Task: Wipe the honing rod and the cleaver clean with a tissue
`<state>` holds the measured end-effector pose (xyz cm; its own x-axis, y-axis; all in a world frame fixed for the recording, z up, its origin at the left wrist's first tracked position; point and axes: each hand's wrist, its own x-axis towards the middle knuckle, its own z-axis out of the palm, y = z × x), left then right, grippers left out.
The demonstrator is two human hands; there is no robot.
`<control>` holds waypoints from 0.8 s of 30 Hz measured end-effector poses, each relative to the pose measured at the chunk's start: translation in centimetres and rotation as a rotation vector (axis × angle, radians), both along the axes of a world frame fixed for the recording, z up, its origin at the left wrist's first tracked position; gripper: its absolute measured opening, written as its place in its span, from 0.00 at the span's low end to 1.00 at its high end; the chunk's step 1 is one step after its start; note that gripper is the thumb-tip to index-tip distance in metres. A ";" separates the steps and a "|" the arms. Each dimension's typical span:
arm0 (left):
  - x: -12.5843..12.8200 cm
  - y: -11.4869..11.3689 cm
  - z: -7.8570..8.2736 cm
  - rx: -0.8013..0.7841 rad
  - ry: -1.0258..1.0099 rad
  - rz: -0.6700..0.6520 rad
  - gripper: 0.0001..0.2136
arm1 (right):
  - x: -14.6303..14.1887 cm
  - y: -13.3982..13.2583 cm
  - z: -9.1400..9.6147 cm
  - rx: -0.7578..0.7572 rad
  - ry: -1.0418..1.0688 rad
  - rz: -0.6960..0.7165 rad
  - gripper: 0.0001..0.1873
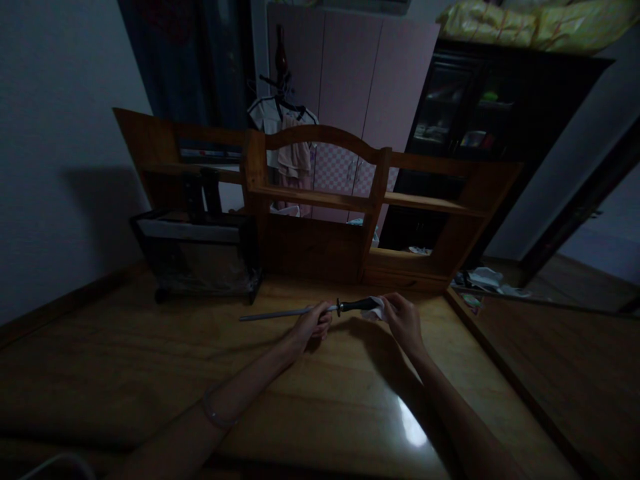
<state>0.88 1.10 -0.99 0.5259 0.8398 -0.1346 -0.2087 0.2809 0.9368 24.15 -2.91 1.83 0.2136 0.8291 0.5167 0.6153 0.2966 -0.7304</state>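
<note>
A sharpening steel (280, 314) with a grey rod and a black handle lies nearly level above the wooden desk (310, 400), its tip pointing left. My left hand (314, 323) is closed around the rod close to the guard. At the handle's end, my right hand (403, 320) pinches a white tissue (374, 309) that is pressed against the black handle. The fingertips of my right hand are partly hidden behind the tissue.
A black knife block (197, 253) with black handles sticking up stands at the back left. Behind the desk rises a wooden shelf unit (320, 197). A wall (65, 200) borders the left side. Papers (485, 279) lie beyond the right edge.
</note>
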 end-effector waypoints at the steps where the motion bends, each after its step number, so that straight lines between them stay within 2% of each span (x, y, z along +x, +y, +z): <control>1: 0.0 0.0 0.0 0.005 -0.001 0.009 0.22 | 0.2 0.1 -0.1 0.007 0.007 -0.016 0.19; 6: -0.2 0.2 -0.1 0.014 0.002 0.029 0.22 | 2.1 0.8 -0.9 -0.056 0.208 -0.099 0.23; 8: -0.2 0.3 -0.2 0.014 0.001 0.025 0.22 | 2.4 1.0 -1.1 -0.129 0.313 -0.055 0.24; 12: -0.2 0.4 -0.4 0.021 -0.006 0.017 0.22 | 1.6 1.0 -1.1 -0.268 0.430 0.131 0.22; 16: -0.3 0.5 -0.5 0.025 -0.010 0.021 0.22 | 0.5 0.7 -0.9 -0.336 0.496 0.277 0.19; 21: -0.3 0.4 -0.3 0.022 -0.011 0.026 0.22 | 0.5 0.6 -0.8 -0.349 0.482 0.264 0.24; 24: -0.2 0.3 -0.2 0.020 -0.006 0.024 0.22 | 0.5 0.7 -0.8 -0.283 0.393 0.235 0.24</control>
<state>0.64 1.37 -1.23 0.5059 0.8549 -0.1145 -0.2205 0.2565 0.9411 24.62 -2.21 0.99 0.1376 0.9732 0.1841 0.2201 0.1512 -0.9637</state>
